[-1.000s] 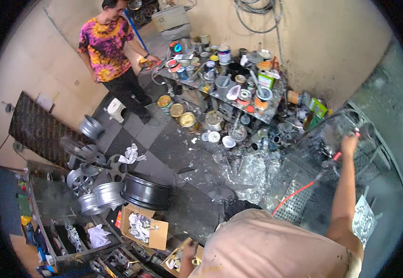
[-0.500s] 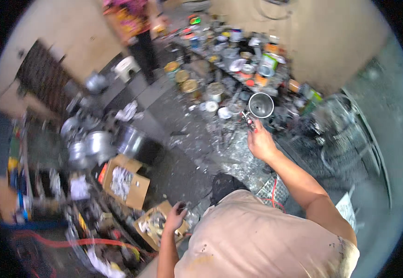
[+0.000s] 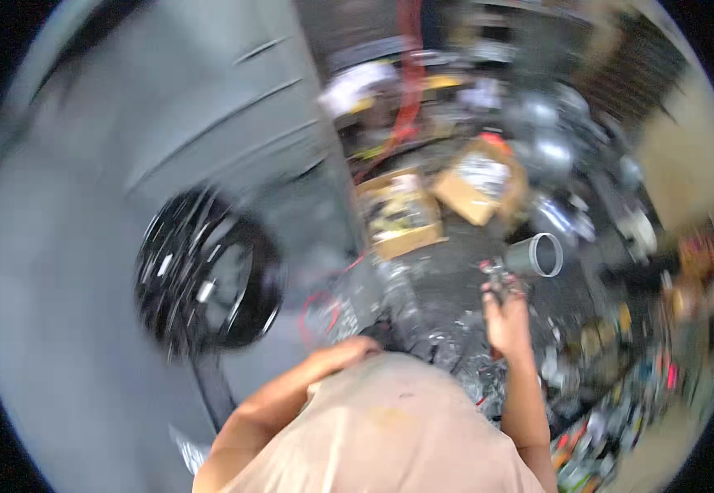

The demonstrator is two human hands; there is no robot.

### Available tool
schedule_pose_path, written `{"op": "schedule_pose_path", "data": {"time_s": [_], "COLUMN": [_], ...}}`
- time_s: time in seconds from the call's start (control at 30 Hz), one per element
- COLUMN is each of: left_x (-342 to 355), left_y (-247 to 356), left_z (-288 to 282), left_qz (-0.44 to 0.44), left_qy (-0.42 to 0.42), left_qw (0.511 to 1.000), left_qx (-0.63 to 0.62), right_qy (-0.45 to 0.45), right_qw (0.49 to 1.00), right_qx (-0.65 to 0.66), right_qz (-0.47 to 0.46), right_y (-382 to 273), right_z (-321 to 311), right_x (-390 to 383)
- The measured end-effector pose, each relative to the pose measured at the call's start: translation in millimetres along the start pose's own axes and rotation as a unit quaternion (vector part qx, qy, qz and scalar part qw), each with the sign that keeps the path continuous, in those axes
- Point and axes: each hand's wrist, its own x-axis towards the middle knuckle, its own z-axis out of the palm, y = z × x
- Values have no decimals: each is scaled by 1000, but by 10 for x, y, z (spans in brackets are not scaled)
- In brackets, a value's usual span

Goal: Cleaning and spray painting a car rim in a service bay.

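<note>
The view swings round in a blur: half a second ago the boxes and silver rims sat at lower left; now the two boxes, one near (image 3: 410, 244) and one farther (image 3: 465, 200), stand at upper middle, the rims (image 3: 550, 148) lie beyond them, and a glossy black wheel (image 3: 160, 283) has come into sight at left before a grey wall (image 3: 61, 246). The cans (image 3: 595, 337), earlier at upper middle, now crowd the lower right.

The right hand (image 3: 507, 320) closes around a spray gun (image 3: 498, 283), as it did half a second ago, with the gun's cup (image 3: 525, 257) just beyond the fingers, right of centre and near the farther box. The cup now shows its grey side and pale rim. The left hand, (image 3: 347, 353) then hanging beside a box, is now drawn in at the front of the shirt (image 3: 373, 427); its fingers are hidden, and whether it grips anything cannot be told.

Motion smears the wheel's spokes, the cans and a red hose (image 3: 410, 82), which the upper edge crops. A co-worker (image 3: 698, 255) is barely legible at the right rim.
</note>
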Motion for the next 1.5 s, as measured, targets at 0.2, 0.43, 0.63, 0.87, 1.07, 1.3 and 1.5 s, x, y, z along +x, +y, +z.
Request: {"op": "schedule_pose_path", "data": {"time_s": [0.2, 0.43, 0.63, 0.87, 1.07, 1.3, 1.5], "left_x": [-1435, -2544, -3259, -3647, -3525, -3103, -2675], "left_y": [389, 348, -140, -398, -435, -171, -157], "left_z": [-339, -635, -1003, -1327, -1652, -2039, -2420], "left_qz": [-112, -223, -259, -245, -166, -72, -35], "left_qy": [389, 549, 515, 453, 374, 163, 127], "left_qw": [903, 764, 781, 827, 877, 903, 872], "left_qx": [142, 257, 238, 226, 251, 391, 472], "right_qy": [-220, -429, -543, -384, -235, -388, -375], "right_qw": [959, 857, 795, 914, 969, 864, 858], "right_qx": [17, 23, 43, -13, 21, 71, 85], "right_qz": [-177, -285, -266, -133, -77, -312, -341], "right_y": [-1070, -1960, -2498, -2479, -2498, -2490, -2314], "right_z": [1277, 2247, 2862, 2849, 2806, 2927, 3061], "right_x": [46, -461, -609, -553, -465, -498, -439]}}
